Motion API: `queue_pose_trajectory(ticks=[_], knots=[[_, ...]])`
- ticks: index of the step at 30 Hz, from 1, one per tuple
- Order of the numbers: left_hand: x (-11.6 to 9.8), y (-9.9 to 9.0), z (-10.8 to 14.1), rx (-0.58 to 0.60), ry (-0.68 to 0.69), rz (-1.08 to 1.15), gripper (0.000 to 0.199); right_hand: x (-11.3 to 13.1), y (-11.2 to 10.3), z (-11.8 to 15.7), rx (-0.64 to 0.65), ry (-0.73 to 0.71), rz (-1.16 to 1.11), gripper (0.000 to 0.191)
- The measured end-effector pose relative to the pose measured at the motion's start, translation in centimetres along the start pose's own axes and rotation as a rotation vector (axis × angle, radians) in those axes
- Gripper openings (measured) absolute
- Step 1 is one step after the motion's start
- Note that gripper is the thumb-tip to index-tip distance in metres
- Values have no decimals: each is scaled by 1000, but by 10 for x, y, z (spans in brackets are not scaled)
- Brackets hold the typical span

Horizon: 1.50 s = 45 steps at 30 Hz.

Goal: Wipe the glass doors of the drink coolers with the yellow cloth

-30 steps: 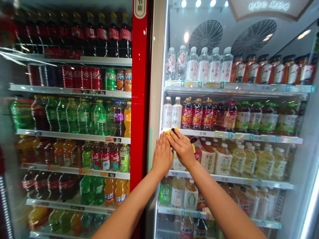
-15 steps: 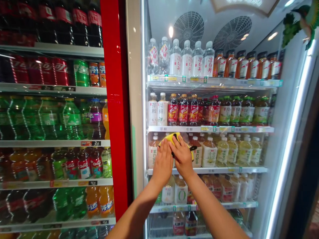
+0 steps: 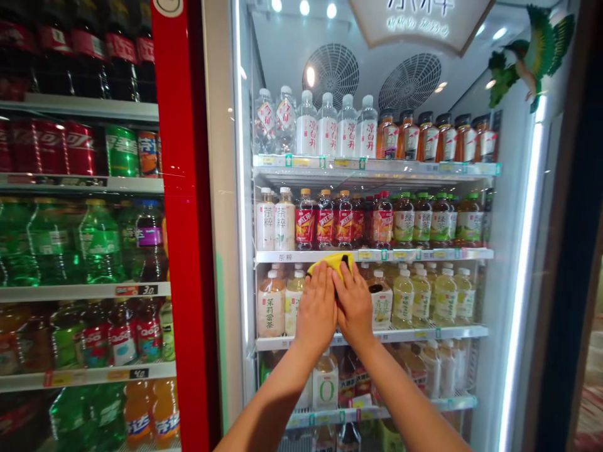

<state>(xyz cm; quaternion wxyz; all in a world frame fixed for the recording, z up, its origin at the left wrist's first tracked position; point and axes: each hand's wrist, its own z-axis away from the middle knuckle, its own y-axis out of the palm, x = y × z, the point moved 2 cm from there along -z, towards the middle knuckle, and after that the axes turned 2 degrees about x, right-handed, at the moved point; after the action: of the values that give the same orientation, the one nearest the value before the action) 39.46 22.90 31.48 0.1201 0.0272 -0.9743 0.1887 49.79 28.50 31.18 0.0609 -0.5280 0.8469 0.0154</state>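
A yellow cloth (image 3: 332, 262) with black edging lies pressed against the clear glass door of the lit drinks cooler. My left hand (image 3: 316, 307) holds it from the left, fingers stretched upward and pressed over it. Beside it, touching at the thumbs, my right hand (image 3: 352, 304) holds the cloth down from the right in the same way. Most of the cloth is hidden beneath both hands. Behind the glass, just below the second shelf's front strip (image 3: 405, 255), pale tea bottles (image 3: 271, 307) stand left of my hands and yellowish bottles (image 3: 404, 295) stand to the right.
Left of a red frame (image 3: 181, 188) stands another cooler with cola cans (image 3: 80, 147) and green bottles (image 3: 100, 235). Water bottles (image 3: 307, 125) fill part of the upper shelf ahead. A green bird decoration (image 3: 530, 59) is at the upper right, above a bright light strip (image 3: 525, 251).
The view has shifted right and slightly upward. Both hands and the cloth have moved right across the glass, and more of the cloth is covered by the hands.
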Motion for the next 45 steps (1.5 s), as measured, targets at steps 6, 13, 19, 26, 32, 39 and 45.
queue_pose_trajectory(ticks=[6,13,19,26,32,39,45], knots=[[16,-8,-17,-29,-23,43,81,-7,2,-41,81,-102,-53,57],[-38,12,-88,-36,7,50,77,-67,-37,-52,-30,-3,-40,63],[-53,29,-31,-59,128,-10,75,-61,-41,13,-37,23,-8,70],[-59,30,-74,-98,13,22,67,-94,-52,-44,25,-98,-85,69],[-126,54,-117,-57,117,47,54,-147,-96,-20,-54,53,-21,70],[-127,65,-41,-44,175,1,70,-122,-86,51,12,99,-10,76],[-132,68,-94,-57,68,65,77,-156,-96,-12,-11,22,-66,66]])
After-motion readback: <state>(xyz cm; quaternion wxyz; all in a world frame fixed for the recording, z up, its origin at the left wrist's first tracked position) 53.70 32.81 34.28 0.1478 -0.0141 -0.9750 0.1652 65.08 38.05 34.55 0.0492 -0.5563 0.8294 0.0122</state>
